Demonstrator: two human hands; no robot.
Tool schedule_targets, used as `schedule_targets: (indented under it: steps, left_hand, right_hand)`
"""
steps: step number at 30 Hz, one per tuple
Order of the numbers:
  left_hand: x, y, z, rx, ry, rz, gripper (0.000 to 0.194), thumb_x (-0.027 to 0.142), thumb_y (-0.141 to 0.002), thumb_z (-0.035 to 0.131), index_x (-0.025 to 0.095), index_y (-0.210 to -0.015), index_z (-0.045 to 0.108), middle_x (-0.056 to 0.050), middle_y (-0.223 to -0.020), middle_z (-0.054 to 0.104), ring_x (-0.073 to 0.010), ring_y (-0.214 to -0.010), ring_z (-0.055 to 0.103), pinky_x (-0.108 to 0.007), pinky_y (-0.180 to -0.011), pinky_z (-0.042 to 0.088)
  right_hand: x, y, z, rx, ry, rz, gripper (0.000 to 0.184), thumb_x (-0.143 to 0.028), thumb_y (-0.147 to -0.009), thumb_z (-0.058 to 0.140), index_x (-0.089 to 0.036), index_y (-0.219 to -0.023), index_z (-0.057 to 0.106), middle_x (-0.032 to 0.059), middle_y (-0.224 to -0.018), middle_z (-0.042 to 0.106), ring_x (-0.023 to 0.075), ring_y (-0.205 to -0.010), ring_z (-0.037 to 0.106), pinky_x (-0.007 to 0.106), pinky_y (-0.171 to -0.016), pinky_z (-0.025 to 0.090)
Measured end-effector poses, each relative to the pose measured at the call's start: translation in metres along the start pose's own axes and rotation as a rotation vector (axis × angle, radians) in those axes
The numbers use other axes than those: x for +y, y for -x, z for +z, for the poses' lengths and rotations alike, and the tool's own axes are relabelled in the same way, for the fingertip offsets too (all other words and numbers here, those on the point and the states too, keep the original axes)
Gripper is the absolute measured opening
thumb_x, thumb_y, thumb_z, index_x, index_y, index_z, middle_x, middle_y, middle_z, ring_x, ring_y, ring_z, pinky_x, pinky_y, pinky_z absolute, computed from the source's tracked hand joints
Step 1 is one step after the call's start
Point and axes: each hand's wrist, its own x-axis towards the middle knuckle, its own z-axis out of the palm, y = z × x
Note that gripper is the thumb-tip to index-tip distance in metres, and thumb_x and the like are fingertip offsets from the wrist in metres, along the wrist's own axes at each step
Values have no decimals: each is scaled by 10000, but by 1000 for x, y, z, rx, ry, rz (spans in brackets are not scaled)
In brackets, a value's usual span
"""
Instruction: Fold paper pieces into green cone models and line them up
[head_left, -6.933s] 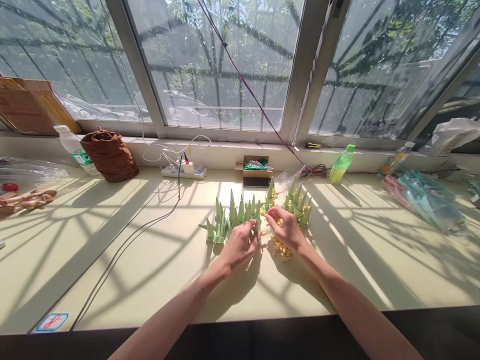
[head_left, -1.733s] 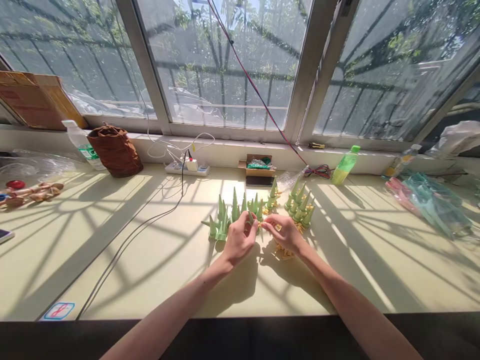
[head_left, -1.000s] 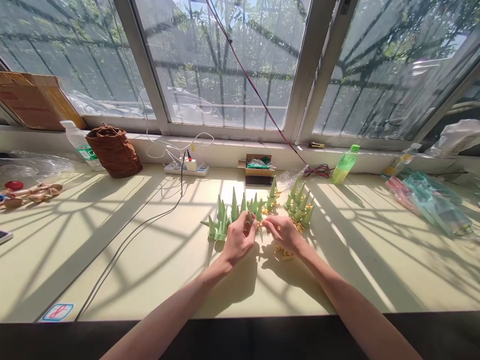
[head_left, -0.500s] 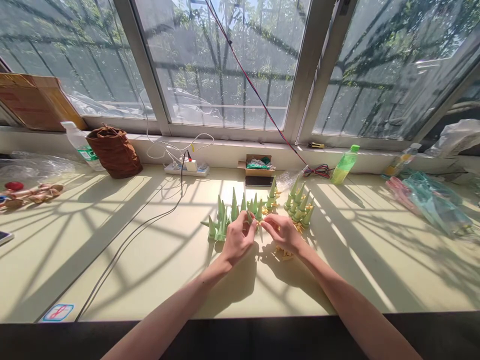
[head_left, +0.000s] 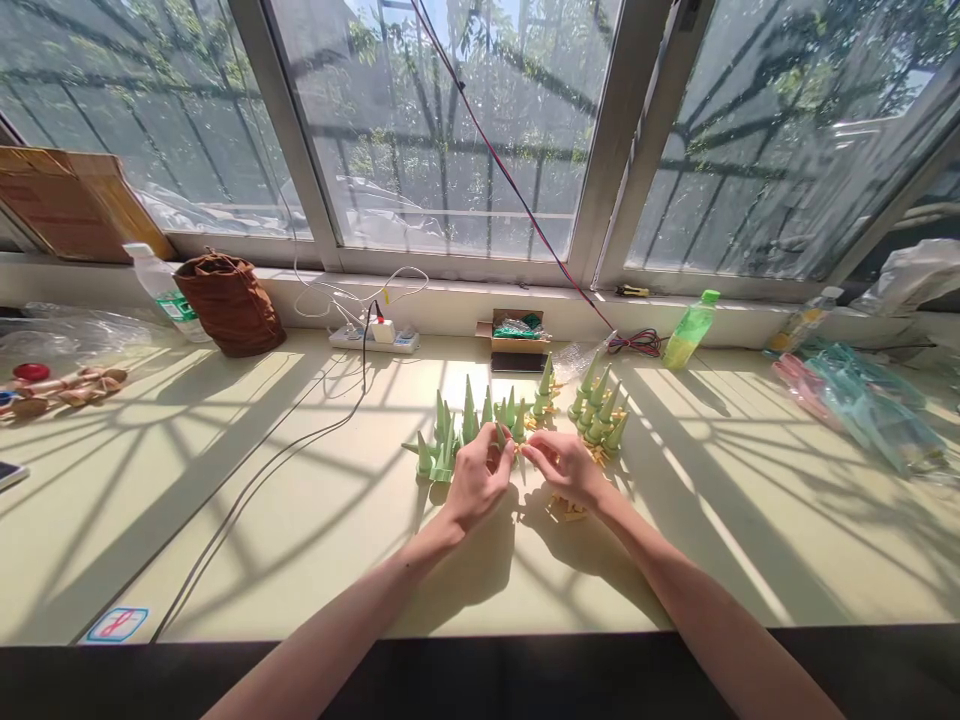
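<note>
My left hand [head_left: 481, 468] is closed, its fingers pinching a green cone [head_left: 501, 437] whose pointed tip shows above them. Close to its right, my right hand [head_left: 565, 466] has thumb and forefinger pressed together; whatever they hold is too small to make out. Green cones [head_left: 444, 455] stand in a group left of and behind my left hand, one lying on its side. Past my right hand is another cluster of cones [head_left: 598, 408] with yellow bits at their bases. Small yellow pieces [head_left: 571, 508] lie in a pile under my right wrist, partly in shadow.
Behind the cones sit a small open box [head_left: 519, 343] and a dark flat phone-like object [head_left: 518, 363]. A power strip [head_left: 409, 343] trails a black cable [head_left: 300, 440] across the table. A green bottle [head_left: 690, 332], plastic bags [head_left: 862, 400] and a brown bag [head_left: 229, 303] stand farther out.
Both hands stay almost in place, with only slight movement at the fingertips. The cones and the yellow pile look the same.
</note>
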Motion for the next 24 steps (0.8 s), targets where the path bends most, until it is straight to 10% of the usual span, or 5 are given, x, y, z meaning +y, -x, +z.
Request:
schedule_targets:
  steps: [8, 19, 24]
  left_hand:
    - [0, 0, 0, -1, -4, 12, 118, 304, -887, 550, 187, -869, 560, -16, -758, 626, -130, -584, 584, -245, -531, 465]
    - [-4, 1, 0, -66, 15, 4, 121, 301, -914, 516, 180, -920, 526, -26, -803, 626, -127, -622, 596, -229, -540, 462]
    - [-1, -1, -1, -22, 19, 2, 137, 317, -900, 538, 180, -902, 546, -32, -799, 633, -141, -634, 608, -241, -552, 475]
  right_hand:
    - [-5, 1, -3, -13, -54, 9, 131, -306, -913, 549, -185, -897, 594, 17, -706, 606, 130, -545, 506, 258, -534, 418]
    - [5, 1, 2, 2, 2, -12, 381, -370, -959, 474, -187, -625, 482, -36, -516, 424, 92, -459, 352, 232, -455, 293]
    - [-1, 1, -1, -11, -63, -11, 164, -341, -922, 555, -181, -906, 590, 11, -679, 590, 114, -514, 478, 238, -485, 395]
